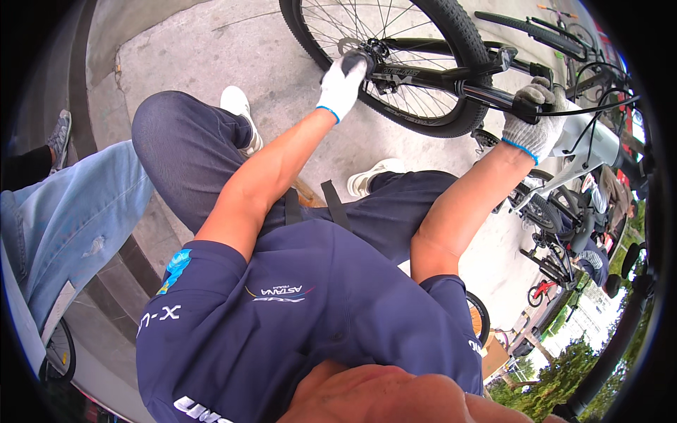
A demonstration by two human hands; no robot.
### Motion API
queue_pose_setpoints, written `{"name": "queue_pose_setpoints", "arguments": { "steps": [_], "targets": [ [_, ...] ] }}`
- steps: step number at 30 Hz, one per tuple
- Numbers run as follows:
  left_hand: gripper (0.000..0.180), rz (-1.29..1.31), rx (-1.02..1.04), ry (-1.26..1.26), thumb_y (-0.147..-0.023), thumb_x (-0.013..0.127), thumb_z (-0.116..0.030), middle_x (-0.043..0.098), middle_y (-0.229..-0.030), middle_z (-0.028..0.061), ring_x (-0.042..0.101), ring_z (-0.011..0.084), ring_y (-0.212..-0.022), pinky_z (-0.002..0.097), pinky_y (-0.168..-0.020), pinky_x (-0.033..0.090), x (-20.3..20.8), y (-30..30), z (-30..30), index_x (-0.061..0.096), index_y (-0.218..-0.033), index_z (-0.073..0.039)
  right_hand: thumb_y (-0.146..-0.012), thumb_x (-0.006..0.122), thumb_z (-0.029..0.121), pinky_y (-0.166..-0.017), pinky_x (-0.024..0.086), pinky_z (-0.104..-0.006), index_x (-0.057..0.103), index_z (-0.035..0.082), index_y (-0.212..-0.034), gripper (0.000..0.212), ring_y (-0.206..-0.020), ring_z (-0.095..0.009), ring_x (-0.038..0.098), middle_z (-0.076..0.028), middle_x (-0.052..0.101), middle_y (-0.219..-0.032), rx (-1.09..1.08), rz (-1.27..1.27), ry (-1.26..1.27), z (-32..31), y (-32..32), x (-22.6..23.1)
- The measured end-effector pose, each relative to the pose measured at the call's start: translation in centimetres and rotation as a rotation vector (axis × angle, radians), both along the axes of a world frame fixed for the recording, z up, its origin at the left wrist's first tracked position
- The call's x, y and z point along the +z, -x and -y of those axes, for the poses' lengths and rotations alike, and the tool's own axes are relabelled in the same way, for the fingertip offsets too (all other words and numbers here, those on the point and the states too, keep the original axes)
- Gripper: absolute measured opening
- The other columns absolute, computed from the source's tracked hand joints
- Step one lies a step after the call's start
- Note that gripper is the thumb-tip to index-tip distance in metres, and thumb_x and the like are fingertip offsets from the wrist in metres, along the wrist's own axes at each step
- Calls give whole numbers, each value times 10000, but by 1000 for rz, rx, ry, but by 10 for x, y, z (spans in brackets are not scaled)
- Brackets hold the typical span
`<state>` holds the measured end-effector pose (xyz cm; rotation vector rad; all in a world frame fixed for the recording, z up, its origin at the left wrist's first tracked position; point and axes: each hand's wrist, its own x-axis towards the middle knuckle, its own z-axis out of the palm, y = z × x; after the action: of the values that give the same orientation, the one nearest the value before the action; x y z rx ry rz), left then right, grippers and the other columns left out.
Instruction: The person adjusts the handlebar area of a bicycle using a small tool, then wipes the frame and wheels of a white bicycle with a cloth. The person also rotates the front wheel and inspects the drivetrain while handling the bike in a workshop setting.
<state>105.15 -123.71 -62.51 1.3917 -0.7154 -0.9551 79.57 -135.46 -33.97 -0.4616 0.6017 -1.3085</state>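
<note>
1. A concrete floor point(233, 42) spreads below and to the left of the hands, pale grey with faint joint lines.
2. A second person's leg in light blue jeans point(63, 211) sits far left of the hands, ending in a grey sneaker point(62, 134).
3. More parked bicycles point(557, 233) cluster below the right hand, dark-framed and tangled together.
4. A small red bicycle point(541, 290) stands lower still, near them.
5. Green trees point(564, 366) show well beneath the right hand, at the picture's lower right rim.
6. A dark stone ledge point(134, 268) runs beside the jeans.
</note>
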Motion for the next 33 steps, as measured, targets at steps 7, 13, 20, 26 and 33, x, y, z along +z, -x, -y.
{"name": "queue_pose_setpoints", "arguments": {
  "steps": [7, 13, 20, 26, 33],
  "targets": [
    [341, 421, 122, -64, -986, 754, -310, 717, -1232, 232, 664, 445, -1207, 505, -1078, 528, -55, 1, 36, 758, -1238, -81, -1090, 632, 241, -578, 573, -252, 565, 78, -956, 222, -606, -130, 586, 8, 613, -749, -67, -67, 17, 1, -7, 1],
    [323, -279, 71, -425, -1004, 723, -276, 765, -977, 166, 782, 299, -806, 440, -721, 621, -66, -17, 36, 732, -1174, -1, -1090, 636, 245, -582, 569, -280, 544, -13, -1042, 278, -586, -161, 574, -22, 592, -728, -76, -97, 5, 3, -8, 3],
    [521, -126, 189, -389, -968, 810, -323, 783, -1155, 227, 775, 327, -1027, 434, -913, 607, -34, 15, 3, 670, -1316, 38, -1070, 618, 180, -585, 588, -268, 580, 49, -957, 177, -624, -151, 590, -51, 623, -814, -55, -56, 99, 1, -13, 3],
    [484, -295, 147, -95, -984, 807, -274, 778, -1197, 179, 744, 302, -1091, 421, -994, 571, 4, 78, -30, 668, -1351, 8, -1083, 626, 196, -571, 572, -259, 567, 57, -939, 209, -601, -145, 576, -26, 594, -780, -90, -89, 90, 0, -25, 7],
    [370, 461, 104, 79, -874, 772, -108, 677, -1262, 172, 669, 408, -1178, 489, -1046, 552, -10, 81, -18, 733, -1241, -97, -1092, 601, 203, -571, 564, -268, 571, 57, -922, 226, -628, -143, 584, -29, 592, -810, -65, -36, 139, 10, -27, 3]
  ]
}}
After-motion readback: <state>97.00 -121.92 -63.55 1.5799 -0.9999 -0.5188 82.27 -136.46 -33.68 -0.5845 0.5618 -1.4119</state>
